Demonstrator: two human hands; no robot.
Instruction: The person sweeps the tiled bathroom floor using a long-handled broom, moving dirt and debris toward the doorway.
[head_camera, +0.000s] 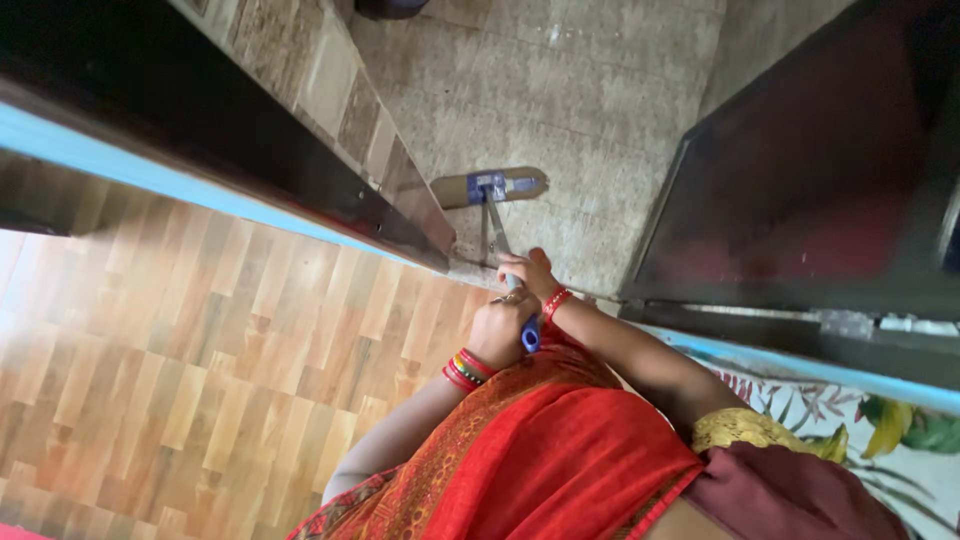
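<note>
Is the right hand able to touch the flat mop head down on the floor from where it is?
Probably not. The right hand grips the mop handle high up, just above the left hand, and the mop head lies at the handle's far end on the tiled floor. Nothing blocks the way; it just looks beyond reach.

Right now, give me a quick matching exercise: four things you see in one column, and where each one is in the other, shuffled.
Things:
1. mop head
2. left hand
3. right hand
4. bangles

Places:
A. lower on the mop handle, nearer the mop head
B. flat on the tiled floor
C. around the left wrist
D. at the blue top end of the handle

Pairs: 1-B, 2-D, 3-A, 4-C
</note>
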